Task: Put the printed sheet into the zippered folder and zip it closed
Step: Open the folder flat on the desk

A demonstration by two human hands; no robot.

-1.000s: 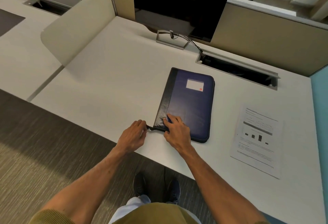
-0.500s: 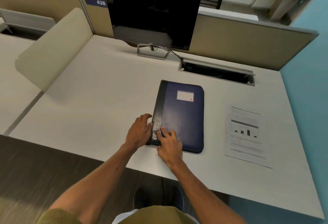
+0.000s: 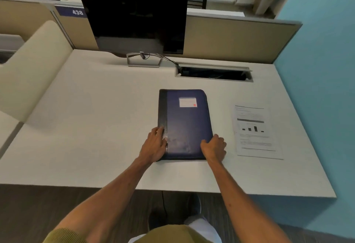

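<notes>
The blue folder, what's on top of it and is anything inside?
On the blue folder sit a white label and both hands: left hand on the spine side, right hand at the near right corner. It lies closed, hiding its inside. The printed sheet lies outside, beside it.

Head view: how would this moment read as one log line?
folder flat, shut | left hand on spine | right hand at corner | sheet outside

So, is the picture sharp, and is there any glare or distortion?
Head view: slightly soft, so the printed sheet cannot be read; pale sheen on the zippered folder near the hands; wide-angle bending of the desk edges.
</notes>
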